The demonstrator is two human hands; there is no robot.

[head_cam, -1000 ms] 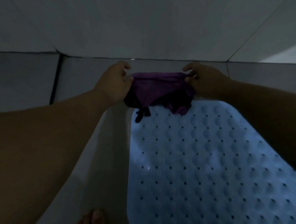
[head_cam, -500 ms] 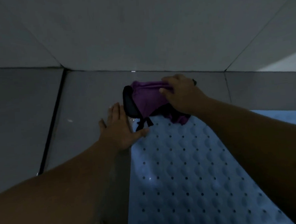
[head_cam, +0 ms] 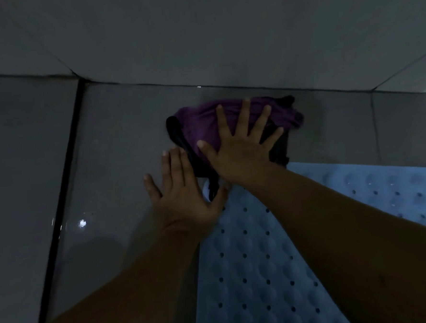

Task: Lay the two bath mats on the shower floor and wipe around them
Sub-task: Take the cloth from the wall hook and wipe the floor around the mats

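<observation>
Right hand (head_cam: 241,149) flat, fingers spread, pressing purple cloth (head_cam: 205,127) onto grey floor (head_cam: 121,142) by wall. Left hand (head_cam: 182,200) flat, open grip, beside it. Blue bath mat (head_cam: 253,271) just below both hands.

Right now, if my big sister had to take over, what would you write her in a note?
Left hand: flat, fingers straight, resting on the floor beside the mat's corner.
Right hand: fingers spread, pressing the cloth onto the floor by the wall.
Things: the blue mat lies flat, and more blue matting shows to the right; I cannot tell if that is the second one. The cloth sits just past the mat's far end.
Done: at least one mat is down.
Left: wipe the floor around the mats, and check that both are laid.
</observation>
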